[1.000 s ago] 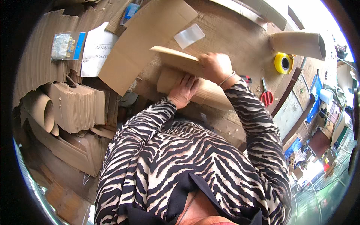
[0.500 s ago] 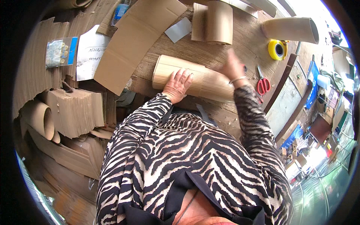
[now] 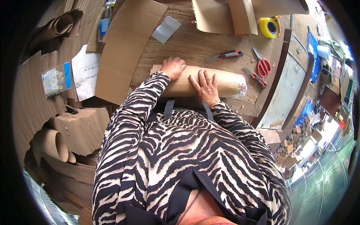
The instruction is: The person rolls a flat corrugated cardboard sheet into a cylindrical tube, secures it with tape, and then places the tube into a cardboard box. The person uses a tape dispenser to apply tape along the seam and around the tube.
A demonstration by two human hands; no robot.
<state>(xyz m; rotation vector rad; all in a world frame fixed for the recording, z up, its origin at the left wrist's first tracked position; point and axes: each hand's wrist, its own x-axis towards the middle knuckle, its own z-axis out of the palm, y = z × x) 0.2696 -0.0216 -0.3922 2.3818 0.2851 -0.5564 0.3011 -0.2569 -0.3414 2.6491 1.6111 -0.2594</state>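
Had the roll (image 3: 228, 84) on the worktop (image 3: 187, 45), partly covered, long axis left to right, clear crinkled end pointing right. Rested the right hand (image 3: 206, 86) on it, spread; curled the left hand (image 3: 173, 68) over it, could not tell its grip. Saw a tube (image 3: 281, 6) beyond, cut off.

A black collar (image 3: 179, 197) trims the zebra-striped long-sleeved top (image 3: 165, 157).

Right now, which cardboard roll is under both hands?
The roll with clear wrap at its right end: the left hand and right hand rest on it. No hand touches the far-left rolls or the top-right roll.
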